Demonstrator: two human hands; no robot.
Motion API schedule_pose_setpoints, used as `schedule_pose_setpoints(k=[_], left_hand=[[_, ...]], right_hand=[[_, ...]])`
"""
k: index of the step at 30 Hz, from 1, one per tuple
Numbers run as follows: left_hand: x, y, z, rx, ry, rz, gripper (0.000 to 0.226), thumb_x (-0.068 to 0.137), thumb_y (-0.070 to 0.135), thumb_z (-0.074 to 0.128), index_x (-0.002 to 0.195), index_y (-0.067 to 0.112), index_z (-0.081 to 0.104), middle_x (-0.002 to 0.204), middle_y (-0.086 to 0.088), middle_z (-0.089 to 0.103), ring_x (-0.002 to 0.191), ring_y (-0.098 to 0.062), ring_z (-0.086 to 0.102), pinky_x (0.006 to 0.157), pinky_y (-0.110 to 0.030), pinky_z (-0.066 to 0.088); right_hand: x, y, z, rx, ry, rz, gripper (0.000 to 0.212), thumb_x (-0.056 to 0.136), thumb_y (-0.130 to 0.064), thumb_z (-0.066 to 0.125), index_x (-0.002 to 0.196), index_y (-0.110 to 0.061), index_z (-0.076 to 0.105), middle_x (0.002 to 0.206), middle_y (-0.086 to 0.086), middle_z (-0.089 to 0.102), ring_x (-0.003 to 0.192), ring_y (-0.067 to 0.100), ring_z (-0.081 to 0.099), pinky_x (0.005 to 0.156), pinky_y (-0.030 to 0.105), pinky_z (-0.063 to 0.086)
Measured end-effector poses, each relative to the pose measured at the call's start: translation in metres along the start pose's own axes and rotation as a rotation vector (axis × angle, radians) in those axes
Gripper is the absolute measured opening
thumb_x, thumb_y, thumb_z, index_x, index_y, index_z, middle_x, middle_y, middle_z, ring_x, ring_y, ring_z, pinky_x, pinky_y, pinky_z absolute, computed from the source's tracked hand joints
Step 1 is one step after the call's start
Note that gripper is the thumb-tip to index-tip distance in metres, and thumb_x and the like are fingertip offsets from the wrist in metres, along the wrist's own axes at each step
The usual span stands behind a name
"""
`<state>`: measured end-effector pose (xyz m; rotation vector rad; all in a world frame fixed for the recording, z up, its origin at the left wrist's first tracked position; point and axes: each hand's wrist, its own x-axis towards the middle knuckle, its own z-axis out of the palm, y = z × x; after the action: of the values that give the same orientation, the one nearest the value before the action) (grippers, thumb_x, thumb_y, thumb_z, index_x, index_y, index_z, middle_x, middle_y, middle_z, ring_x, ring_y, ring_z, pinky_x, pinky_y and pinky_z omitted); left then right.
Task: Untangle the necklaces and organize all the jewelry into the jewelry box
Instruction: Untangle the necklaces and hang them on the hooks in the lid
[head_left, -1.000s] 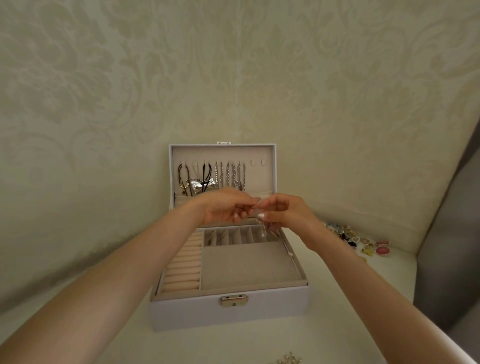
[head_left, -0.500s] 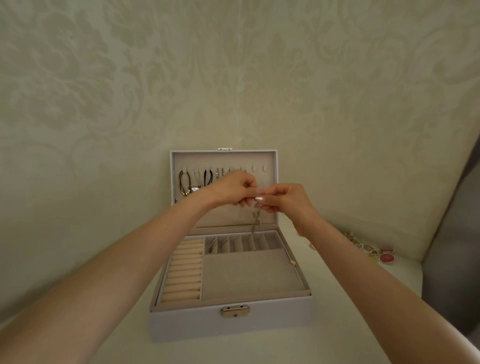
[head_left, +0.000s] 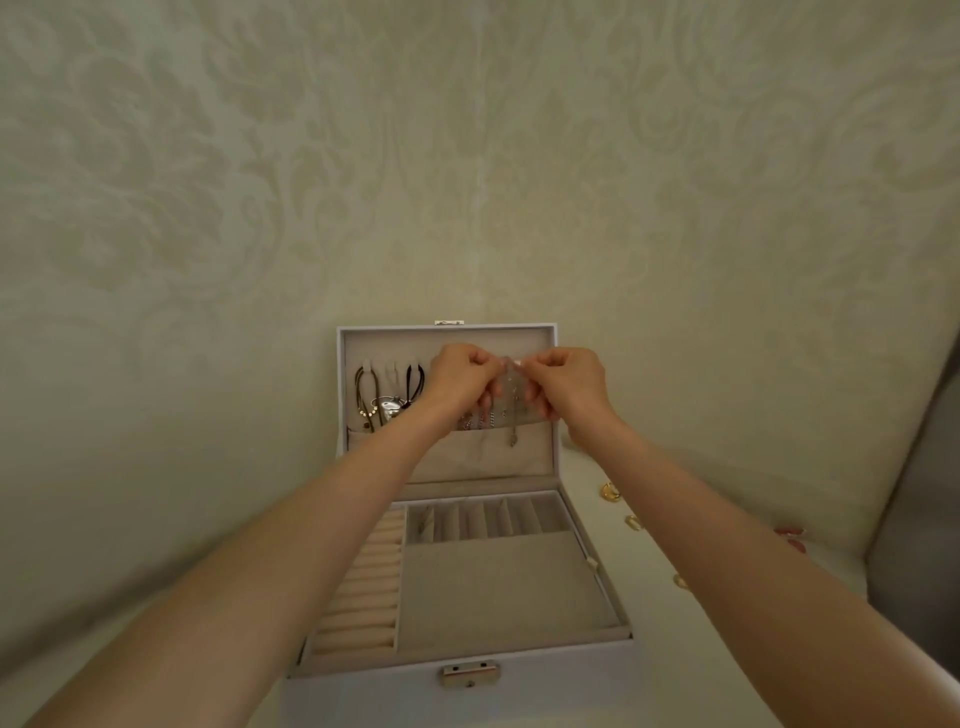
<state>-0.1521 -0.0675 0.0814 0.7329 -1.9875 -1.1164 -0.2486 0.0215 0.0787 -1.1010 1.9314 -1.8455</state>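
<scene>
A white jewelry box stands open in front of me, its lid upright against the wall. Both hands are raised to the hooks in the lid. My left hand and my right hand each pinch one end of a thin silver necklace near a hook; its small pendant dangles over the lid pocket. Several necklaces, dark cords and silver chains, hang on the hooks to the left. The ring rolls and tray compartments hold nothing that I can see.
Loose gold earrings and red pieces lie on the white tabletop right of the box. A patterned wall rises straight behind the lid. A grey upholstered surface borders the table at the right.
Both hands rose from above the tray to the hook row in the lid, carrying the silver necklace up with them. My view tilted, and the box sits lower in frame.
</scene>
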Motion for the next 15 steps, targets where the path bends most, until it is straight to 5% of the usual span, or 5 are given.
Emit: schedule_pose_setpoints(k=[5, 7, 10, 15], left_hand=[[0.012, 0.002, 0.017, 0.044, 0.212, -0.009, 0.035, 0.09, 0.018, 0.059, 0.055, 0.014, 0.058, 0.048, -0.001, 0.057, 0.031, -0.004, 0.047, 0.045, -0.02, 0.042], [0.018, 0.002, 0.022, 0.137, 0.278, -0.008, 0.035, 0.086, 0.02, 0.058, 0.053, 0.011, 0.063, 0.053, -0.008, 0.062, 0.045, -0.013, 0.058, 0.057, -0.026, 0.05], [0.021, 0.005, 0.026, 0.287, 0.32, -0.044, 0.024, 0.078, 0.022, 0.055, 0.071, 0.006, 0.072, 0.074, -0.017, 0.069, 0.075, -0.032, 0.066, 0.07, -0.037, 0.054], [0.018, 0.009, 0.026, 0.445, 0.293, -0.06, 0.022, 0.079, 0.014, 0.055, 0.085, -0.001, 0.07, 0.089, -0.023, 0.068, 0.088, -0.04, 0.062, 0.07, -0.036, 0.048]], right_hand=[[0.016, 0.0, 0.009, -0.108, 0.104, -0.057, 0.032, 0.086, -0.009, 0.06, 0.054, -0.011, 0.057, 0.047, 0.006, 0.055, 0.027, 0.004, 0.042, 0.035, 0.017, 0.035], [0.021, 0.0, 0.013, -0.18, 0.155, -0.092, 0.035, 0.081, -0.007, 0.059, 0.047, -0.014, 0.054, 0.046, 0.006, 0.055, 0.035, 0.008, 0.049, 0.044, 0.023, 0.045], [0.028, 0.001, 0.018, -0.301, 0.184, -0.109, 0.028, 0.075, -0.008, 0.058, 0.047, -0.012, 0.053, 0.051, 0.01, 0.054, 0.055, 0.027, 0.054, 0.053, 0.036, 0.044], [0.035, 0.006, 0.021, -0.449, 0.142, -0.092, 0.014, 0.07, -0.004, 0.053, 0.071, 0.004, 0.064, 0.071, 0.021, 0.059, 0.071, 0.034, 0.06, 0.056, 0.029, 0.035]])
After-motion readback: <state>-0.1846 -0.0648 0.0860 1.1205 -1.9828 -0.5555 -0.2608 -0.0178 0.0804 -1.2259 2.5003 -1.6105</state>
